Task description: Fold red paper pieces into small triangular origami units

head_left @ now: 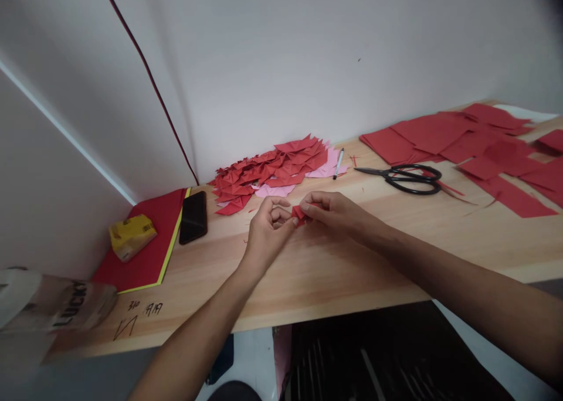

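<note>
Between my two hands, over the middle of the wooden table, is a small folded piece of red paper. My left hand pinches its left side with thumb and fingers. On the right side, my right hand grips it too, its fingers covering much of the paper. Just behind the hands lies a pile of folded red paper pieces, with some pink paper at its edge.
Black-handled scissors and a pen lie behind my right arm. Red paper sheets spread at the back right. On the left are a phone, a red sheet stack bearing a yellow packet, and a clear plastic bottle.
</note>
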Demonstrator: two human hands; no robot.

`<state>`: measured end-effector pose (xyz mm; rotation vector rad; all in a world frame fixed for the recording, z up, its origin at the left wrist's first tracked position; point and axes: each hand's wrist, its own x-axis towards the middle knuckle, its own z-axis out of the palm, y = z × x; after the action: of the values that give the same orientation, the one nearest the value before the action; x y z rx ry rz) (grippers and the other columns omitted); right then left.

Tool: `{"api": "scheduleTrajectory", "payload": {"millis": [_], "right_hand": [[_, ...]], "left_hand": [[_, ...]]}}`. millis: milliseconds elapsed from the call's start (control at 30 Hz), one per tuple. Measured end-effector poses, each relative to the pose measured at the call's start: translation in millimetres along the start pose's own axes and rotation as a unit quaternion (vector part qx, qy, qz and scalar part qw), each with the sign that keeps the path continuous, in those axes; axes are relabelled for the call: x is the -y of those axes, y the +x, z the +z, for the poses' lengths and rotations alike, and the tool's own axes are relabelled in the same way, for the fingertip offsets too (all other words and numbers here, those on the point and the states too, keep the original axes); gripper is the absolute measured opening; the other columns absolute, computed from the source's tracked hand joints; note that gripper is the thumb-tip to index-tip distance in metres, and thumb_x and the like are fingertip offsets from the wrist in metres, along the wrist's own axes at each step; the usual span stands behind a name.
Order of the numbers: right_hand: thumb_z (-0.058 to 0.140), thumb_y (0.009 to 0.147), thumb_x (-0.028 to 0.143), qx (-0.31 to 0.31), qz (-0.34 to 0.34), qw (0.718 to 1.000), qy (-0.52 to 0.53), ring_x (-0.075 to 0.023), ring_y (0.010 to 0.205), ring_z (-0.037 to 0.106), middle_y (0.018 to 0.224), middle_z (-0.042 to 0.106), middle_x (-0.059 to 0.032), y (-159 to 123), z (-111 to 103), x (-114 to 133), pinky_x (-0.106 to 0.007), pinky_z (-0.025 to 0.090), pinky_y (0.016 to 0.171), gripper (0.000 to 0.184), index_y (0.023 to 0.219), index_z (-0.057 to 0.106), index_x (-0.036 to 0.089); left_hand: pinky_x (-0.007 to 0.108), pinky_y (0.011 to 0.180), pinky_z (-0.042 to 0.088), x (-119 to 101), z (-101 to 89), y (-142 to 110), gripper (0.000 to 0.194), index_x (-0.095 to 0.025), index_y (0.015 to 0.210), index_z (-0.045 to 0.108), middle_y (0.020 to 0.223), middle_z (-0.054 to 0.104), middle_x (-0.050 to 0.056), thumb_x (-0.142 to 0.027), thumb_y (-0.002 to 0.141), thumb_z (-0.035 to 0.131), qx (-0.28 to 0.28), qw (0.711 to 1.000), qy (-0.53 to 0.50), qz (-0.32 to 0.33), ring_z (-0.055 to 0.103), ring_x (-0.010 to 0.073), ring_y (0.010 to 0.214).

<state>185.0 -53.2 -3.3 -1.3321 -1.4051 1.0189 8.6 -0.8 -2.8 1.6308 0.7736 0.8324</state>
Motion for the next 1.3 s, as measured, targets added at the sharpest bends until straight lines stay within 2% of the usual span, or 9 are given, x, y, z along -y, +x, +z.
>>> {"api": "scheduleTrajectory", "payload": {"millis": [133,267,433,667,833,967,1067,1167,1300], "right_hand": [[0.060,0.084,0.051,0.027,0.037,0.999,-0.003,-0.0108,0.056,0.046,0.066,0.050,0.0032,1.5,-0.2,-6.5,-0.023,0.032,0.048,0.033,0.081,0.055,0.018],[0.065,0.079,0.046,0.012,0.027,0.999,-0.044,-0.0114,0.058,0.046,0.068,0.049,0.0029,3.6,0.4,-10.4,-0.023,0.034,0.049,0.031,0.079,0.053,0.018],[0.064,0.079,0.038,-0.013,0.005,0.999,-0.042,-0.0134,0.063,0.051,0.072,0.055,0.0008,3.3,2.9,-8.4,-0.024,0.038,0.052,0.021,0.083,0.057,0.018],[0.067,0.080,0.037,-0.005,-0.013,0.999,0.031,-0.0150,0.069,0.058,0.081,0.063,-0.0018,1.0,7.6,-7.9,-0.025,0.042,0.056,0.022,0.091,0.060,0.019],[0.064,0.084,0.039,0.009,-0.012,0.998,0.068,-0.0142,0.064,0.058,0.077,0.065,-0.0001,-0.3,8.3,-5.6,-0.024,0.040,0.053,0.034,0.111,0.054,0.020],[0.062,0.086,0.030,-0.027,-0.051,0.998,-0.004,-0.0148,0.066,0.058,0.072,0.062,0.0029,-2.0,9.6,-2.8,-0.026,0.042,0.059,0.046,0.128,0.048,0.021],[0.057,0.088,0.025,-0.030,-0.098,0.994,-0.043,-0.0155,0.071,0.059,0.075,0.063,0.0021,-2.6,10.5,-1.1,-0.028,0.044,0.065,0.049,0.135,0.045,0.022],[0.053,0.089,0.020,-0.021,-0.115,0.991,-0.070,-0.0152,0.072,0.058,0.078,0.064,0.0015,-3.6,11.9,0.1,-0.028,0.044,0.068,0.046,0.134,0.046,0.021],[0.048,0.088,0.014,0.008,-0.111,0.991,-0.072,-0.0134,0.068,0.058,0.075,0.063,0.0035,-5.7,14.1,1.9,-0.026,0.044,0.066,0.033,0.120,0.048,0.022]], "left_hand": [[0.020,0.061,0.039,0.6,-0.5,0.7,0.032,-0.019,0.099,0.048,0.069,0.065,-0.004,-0.022,0.077,0.071,-0.027,0.999,-0.032,0.014,0.057,0.0096,0.063],[0.021,0.063,0.040,1.9,0.2,0.8,0.034,-0.019,0.100,0.049,0.070,0.065,-0.004,-0.024,0.077,0.073,-0.041,0.998,-0.054,0.014,0.058,0.0098,0.063],[0.020,0.060,0.037,2.8,1.6,2.2,0.032,-0.019,0.099,0.050,0.066,0.063,-0.005,-0.022,0.076,0.072,-0.020,0.996,-0.087,-0.025,0.056,0.0094,0.059],[0.019,0.058,0.034,3.7,0.0,5.4,0.035,-0.018,0.100,0.050,0.058,0.056,-0.009,-0.015,0.072,0.070,0.002,0.987,-0.151,-0.061,0.049,0.0068,0.052],[0.021,0.060,0.038,5.2,-0.4,5.8,0.036,-0.019,0.102,0.050,0.057,0.057,-0.009,-0.013,0.071,0.068,0.011,0.984,-0.169,-0.058,0.052,0.0076,0.052],[0.022,0.062,0.040,5.6,-1.1,7.8,0.043,-0.018,0.106,0.050,0.057,0.058,-0.008,-0.013,0.067,0.069,0.026,0.974,-0.208,-0.083,0.056,0.0098,0.054],[0.021,0.064,0.041,4.3,-1.3,9.0,0.045,-0.015,0.106,0.051,0.061,0.062,-0.006,-0.012,0.065,0.070,0.040,0.967,-0.230,-0.100,0.058,0.0099,0.057],[0.021,0.064,0.043,3.6,-0.3,7.7,0.041,-0.015,0.105,0.054,0.068,0.067,-0.002,-0.012,0.066,0.068,0.060,0.968,-0.222,-0.099,0.060,0.0100,0.060],[0.022,0.064,0.044,5.2,1.8,4.8,0.033,-0.017,0.100,0.058,0.070,0.067,-0.002,-0.009,0.069,0.064,0.072,0.972,-0.210,-0.074,0.061,0.0107,0.061]]}}
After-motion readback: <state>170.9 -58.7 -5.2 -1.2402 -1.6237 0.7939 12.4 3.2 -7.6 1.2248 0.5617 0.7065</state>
